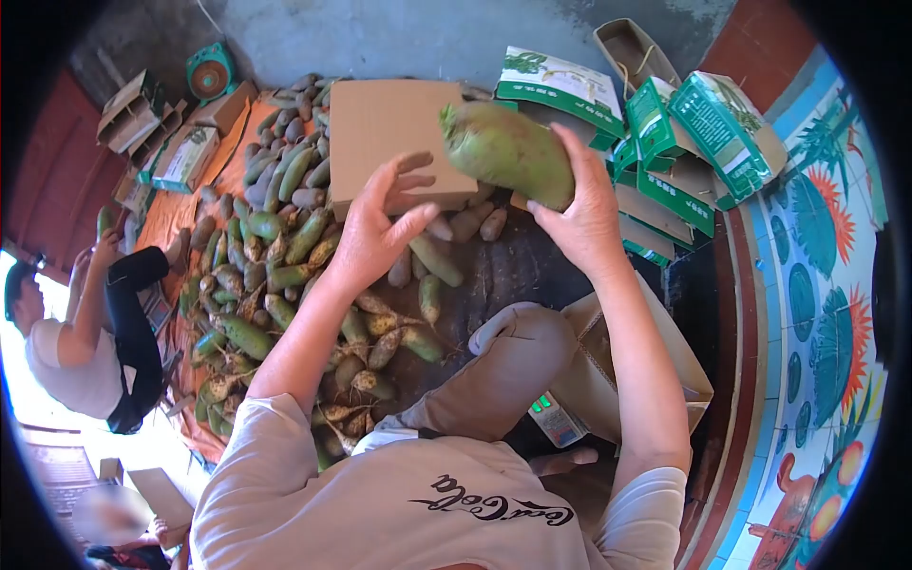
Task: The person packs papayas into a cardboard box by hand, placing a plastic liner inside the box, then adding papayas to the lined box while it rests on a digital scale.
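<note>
A large green radish [508, 152] is up in front of me, its leaf-end stub pointing left. My right hand [587, 217] grips its right end, thumb below and fingers behind. My left hand [382, 226] is open and holds nothing, its fingers spread toward the radish but apart from it. Behind that hand stands a closed brown cardboard box [385, 119]. Below and left of it spreads a big pile of green radishes [247, 337], many with pale, rooty ends.
Green-and-white printed cartons [727, 133] are stacked at the back right. Beside my knee is an open cardboard box [655, 356], near a scale [560, 425] with a lit display. At left sits another person [76, 351] holding a radish; part of one more person [128, 532] shows below.
</note>
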`<state>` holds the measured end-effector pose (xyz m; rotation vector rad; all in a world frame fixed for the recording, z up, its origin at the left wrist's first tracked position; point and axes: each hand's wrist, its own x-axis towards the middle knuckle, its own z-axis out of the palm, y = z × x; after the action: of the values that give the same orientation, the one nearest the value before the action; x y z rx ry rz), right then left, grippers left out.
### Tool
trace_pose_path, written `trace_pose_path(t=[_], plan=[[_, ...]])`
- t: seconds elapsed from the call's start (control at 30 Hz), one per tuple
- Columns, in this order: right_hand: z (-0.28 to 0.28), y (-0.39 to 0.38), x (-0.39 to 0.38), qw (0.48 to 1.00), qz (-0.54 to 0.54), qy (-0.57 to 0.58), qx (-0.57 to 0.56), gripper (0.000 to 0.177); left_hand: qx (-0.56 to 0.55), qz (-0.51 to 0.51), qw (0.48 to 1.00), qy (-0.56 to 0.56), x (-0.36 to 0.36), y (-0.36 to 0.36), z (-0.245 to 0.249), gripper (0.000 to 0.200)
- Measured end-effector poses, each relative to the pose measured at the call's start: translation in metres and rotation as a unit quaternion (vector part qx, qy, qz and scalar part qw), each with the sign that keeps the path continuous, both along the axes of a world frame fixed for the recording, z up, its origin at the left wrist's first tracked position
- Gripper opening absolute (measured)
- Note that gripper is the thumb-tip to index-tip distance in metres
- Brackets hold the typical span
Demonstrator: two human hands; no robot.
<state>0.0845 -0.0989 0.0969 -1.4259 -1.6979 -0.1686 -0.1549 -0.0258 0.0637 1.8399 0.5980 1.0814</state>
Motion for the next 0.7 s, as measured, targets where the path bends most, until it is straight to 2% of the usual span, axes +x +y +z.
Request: trace_pose_path(t=[0.07,0.17,0.2,0.3,0.33,0.43,0.57,0.6,0.7], plan=[[-0.004,-0.009,0.007,0.999,-0.011,-0.023,-0.032,0.078,-0.048,-0.007,0.989,-0.141,0.027,-0.008,0.015,0.051],[-0.008,-0.023,0.015,0.997,-0.021,-0.043,-0.067,0.08,-0.154,-0.025,0.978,-0.138,0.047,-0.007,0.015,0.041],[-0.008,-0.028,0.019,0.996,-0.025,-0.049,-0.077,0.081,-0.138,-0.004,0.978,-0.158,0.057,-0.008,0.009,0.031],[-0.007,-0.037,0.028,0.994,-0.038,-0.048,-0.086,0.082,-0.038,0.031,0.979,-0.197,0.073,-0.001,0.004,0.019],[-0.008,-0.039,0.031,0.994,-0.043,-0.039,-0.092,0.081,-0.07,0.028,0.968,-0.238,0.081,-0.005,0.007,0.004],[-0.008,-0.045,0.037,0.993,-0.048,-0.006,-0.109,0.083,-0.001,0.131,0.975,-0.181,0.097,-0.006,0.004,0.01],[-0.014,-0.047,0.043,0.989,-0.039,0.062,-0.127,0.084,0.099,0.183,0.96,-0.189,0.125,0.02,-0.01,0.009],[-0.017,-0.047,0.047,0.986,-0.032,0.086,-0.139,0.084,0.115,0.214,0.954,-0.177,0.132,0.019,-0.003,0.016],[-0.021,-0.051,0.06,0.969,-0.012,0.157,-0.189,0.083,0.22,0.226,0.942,-0.113,0.142,0.021,0.003,0.014]])
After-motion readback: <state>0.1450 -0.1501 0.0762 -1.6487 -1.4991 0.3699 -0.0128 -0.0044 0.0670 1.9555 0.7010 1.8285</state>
